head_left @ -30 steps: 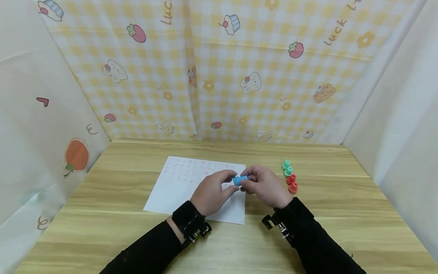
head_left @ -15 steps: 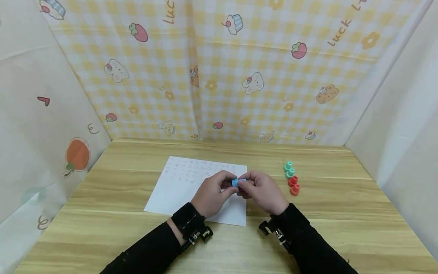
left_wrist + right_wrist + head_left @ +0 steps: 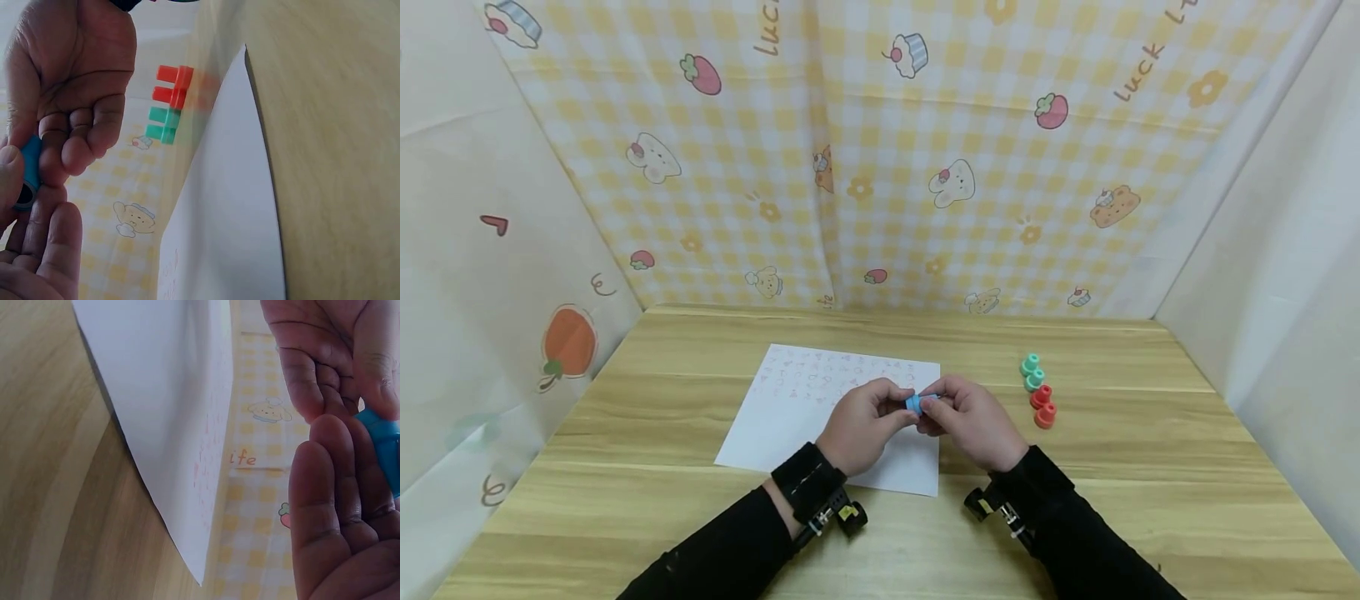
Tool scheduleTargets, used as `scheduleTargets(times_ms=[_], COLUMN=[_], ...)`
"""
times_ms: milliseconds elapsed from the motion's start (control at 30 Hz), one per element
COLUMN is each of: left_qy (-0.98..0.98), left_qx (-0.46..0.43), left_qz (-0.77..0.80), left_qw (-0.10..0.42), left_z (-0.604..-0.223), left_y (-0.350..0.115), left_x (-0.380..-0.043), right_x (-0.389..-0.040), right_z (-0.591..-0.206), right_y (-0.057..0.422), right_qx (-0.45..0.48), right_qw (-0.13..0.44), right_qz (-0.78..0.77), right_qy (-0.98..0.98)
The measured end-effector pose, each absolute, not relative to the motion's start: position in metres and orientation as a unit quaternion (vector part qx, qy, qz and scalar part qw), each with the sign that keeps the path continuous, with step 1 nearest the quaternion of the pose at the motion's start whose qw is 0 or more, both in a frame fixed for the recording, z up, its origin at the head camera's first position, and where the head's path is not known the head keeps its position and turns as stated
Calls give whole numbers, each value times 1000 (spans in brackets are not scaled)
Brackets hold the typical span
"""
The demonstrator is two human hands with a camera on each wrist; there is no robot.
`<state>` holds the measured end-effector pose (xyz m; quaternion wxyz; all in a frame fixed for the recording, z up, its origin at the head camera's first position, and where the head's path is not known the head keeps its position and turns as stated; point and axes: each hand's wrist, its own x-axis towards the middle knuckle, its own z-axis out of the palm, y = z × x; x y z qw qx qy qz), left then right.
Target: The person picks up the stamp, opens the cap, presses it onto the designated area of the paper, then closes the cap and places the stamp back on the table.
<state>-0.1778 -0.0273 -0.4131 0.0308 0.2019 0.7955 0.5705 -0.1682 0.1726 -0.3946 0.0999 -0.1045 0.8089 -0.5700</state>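
A small blue plastic peg (image 3: 913, 404), stepped and hollow at one end, is held between my two hands above the right edge of the paper. My left hand (image 3: 859, 427) pinches its left end between thumb and fingers, and my right hand (image 3: 976, 423) grips the other end. In the left wrist view the dark opening of the blue peg (image 3: 30, 169) shows beside the left thumb. Seen from the right wrist, its wider part (image 3: 382, 434) lies behind the right fingers (image 3: 319, 465), with the left thumb on it.
A white sheet of paper (image 3: 775, 433) with rows of faint reddish marks lies under the hands. Right of them stand two green pegs (image 3: 1033, 373) and two red pegs (image 3: 1043, 407) in a line. A yellow checked curtain (image 3: 895, 225) closes the wooden table's back.
Both hands have brought the blue peg slightly lower and to the left. My right hand has come closer to the left, covering more of the peg.
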Motion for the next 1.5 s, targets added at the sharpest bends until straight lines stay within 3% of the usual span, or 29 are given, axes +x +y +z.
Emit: scheduleTargets(times_ms=[267,800,1100,1500], left_qy=[778,781,763,751], left_qx=[190,188,181,166], left_qz=[596,595,619,637], left_qw=[61,37,49,57], left_z=[-415,-411,-411,-411], left_y=[-29,-30,-28,-30], left_x=[-179,-177,-176,-176], right_x=[-166,-163,-158,-159], right_z=[-396,-395,-400,-402], right_y=[169,157,154,155], right_qx=[-118,-97,-106,-120], right_qw=[83,60,28,28], right_qz=[-575,-579,-602,-631], right_qy=[806,807,791,766])
